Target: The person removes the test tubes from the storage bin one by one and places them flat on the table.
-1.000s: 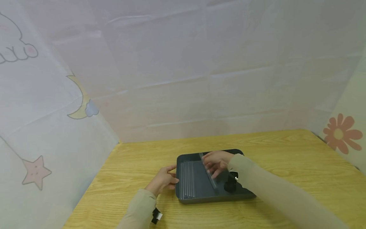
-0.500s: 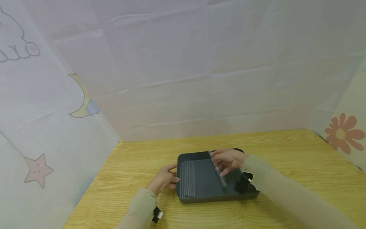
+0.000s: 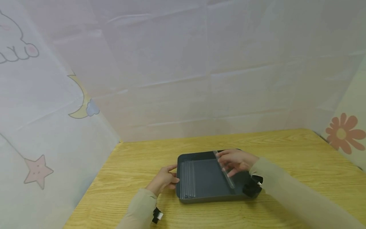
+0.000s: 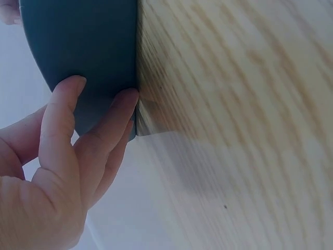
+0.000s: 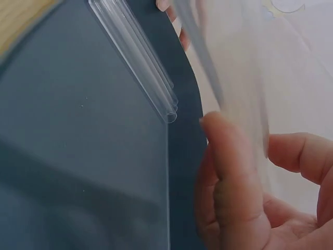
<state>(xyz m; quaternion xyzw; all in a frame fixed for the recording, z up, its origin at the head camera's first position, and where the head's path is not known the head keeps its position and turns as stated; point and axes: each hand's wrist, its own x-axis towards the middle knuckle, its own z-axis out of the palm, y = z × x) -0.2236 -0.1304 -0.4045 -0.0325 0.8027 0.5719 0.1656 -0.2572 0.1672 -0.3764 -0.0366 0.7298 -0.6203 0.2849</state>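
A dark grey rectangular tray (image 3: 210, 181) lies on the table. Along its left inner side, several clear tubes (image 3: 188, 179) lie parallel, close together. My left hand (image 3: 163, 178) is at the tray's left side; in the left wrist view its fingers (image 4: 106, 133) rest against the outer wall. Over the right half of the tray, my right hand (image 3: 236, 161) pinches one clear tube (image 3: 231, 182) between thumb and fingers, slanted with its near end to the right. Close up in the right wrist view, the held tube (image 5: 237, 73) looks blurred and see-through.
The wooden table (image 3: 137, 159) reaches around the tray on all sides. Pale printed sheets (image 3: 183, 79) hang behind the table and at both sides. A black strap device (image 3: 253, 187) sits at my right wrist, over the tray's near right corner.
My right hand has moved to the right across the tray, carrying the clear tube with it. The left hand stays at the tray's left side.
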